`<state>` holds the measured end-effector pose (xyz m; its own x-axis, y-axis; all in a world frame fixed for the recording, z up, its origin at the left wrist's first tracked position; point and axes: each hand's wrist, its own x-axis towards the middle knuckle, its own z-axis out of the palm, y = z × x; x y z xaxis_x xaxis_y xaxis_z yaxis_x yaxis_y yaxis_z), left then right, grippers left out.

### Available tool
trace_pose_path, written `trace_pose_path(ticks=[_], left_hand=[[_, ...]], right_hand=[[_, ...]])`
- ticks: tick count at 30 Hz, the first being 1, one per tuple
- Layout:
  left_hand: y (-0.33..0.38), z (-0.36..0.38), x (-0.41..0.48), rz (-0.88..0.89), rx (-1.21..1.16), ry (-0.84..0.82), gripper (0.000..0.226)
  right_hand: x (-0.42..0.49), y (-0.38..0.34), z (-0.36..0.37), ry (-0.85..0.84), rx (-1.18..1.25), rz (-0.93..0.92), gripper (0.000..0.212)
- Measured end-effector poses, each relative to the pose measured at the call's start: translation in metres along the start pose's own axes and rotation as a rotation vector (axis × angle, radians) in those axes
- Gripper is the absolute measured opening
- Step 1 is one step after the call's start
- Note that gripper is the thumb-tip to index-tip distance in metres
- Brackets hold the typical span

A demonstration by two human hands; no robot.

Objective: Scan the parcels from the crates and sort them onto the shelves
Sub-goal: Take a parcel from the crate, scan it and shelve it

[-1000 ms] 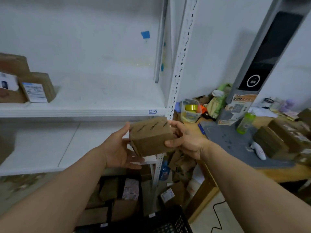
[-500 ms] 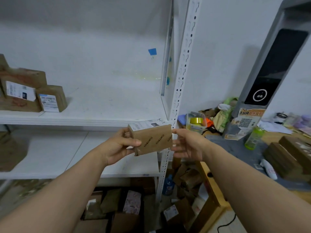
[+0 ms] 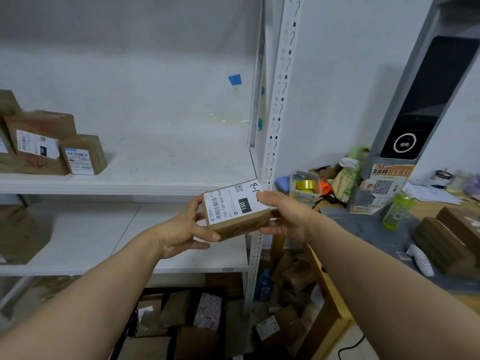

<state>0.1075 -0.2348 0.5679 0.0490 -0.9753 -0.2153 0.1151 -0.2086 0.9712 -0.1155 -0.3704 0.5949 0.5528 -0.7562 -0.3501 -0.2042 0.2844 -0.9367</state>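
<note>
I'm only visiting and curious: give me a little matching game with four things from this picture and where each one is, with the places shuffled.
Things
1. labelled parcel
2. yellow tape roll
3. green bottle
4. blue tape scrap

Places
A. stuck on the back wall
B. held between the left hand and the right hand
C. inside the clear tub
D. standing on the grey mat

Pairs: 1-B, 2-C, 3-D, 4-A
</note>
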Motion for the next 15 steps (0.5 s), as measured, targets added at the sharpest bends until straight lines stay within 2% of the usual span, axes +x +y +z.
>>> trace_pose_path(ticks=[6, 10, 11, 14, 15], left_hand=[[-0.010, 0.005, 0.004, -0.051, -0.111, 0.023, 0.123], [-0.012, 0.005, 0.008, -0.014, -0.198, 0.042, 0.108], [-0.012, 0.005, 0.009, -0.009, -0.213, 0.055, 0.102], [-0.009, 0.009, 0.012, -0.006, -0.181, 0.068, 0.074], [-0.008, 0.011, 0.013, -0.010, -0.153, 0.066, 0.068]], right_hand=[[-0.002, 0.010, -0.006, -0.099, 0.079, -0.017, 0.054], [-0.007, 0.018, -0.010, -0.214, 0.013, 0.028, 0.038], [-0.005, 0.021, -0.011, -0.224, -0.006, 0.043, 0.044], [0.003, 0.031, -0.018, -0.229, -0.032, 0.058, 0.088], [0.005, 0.034, -0.020, -0.232, -0.029, 0.061, 0.095]])
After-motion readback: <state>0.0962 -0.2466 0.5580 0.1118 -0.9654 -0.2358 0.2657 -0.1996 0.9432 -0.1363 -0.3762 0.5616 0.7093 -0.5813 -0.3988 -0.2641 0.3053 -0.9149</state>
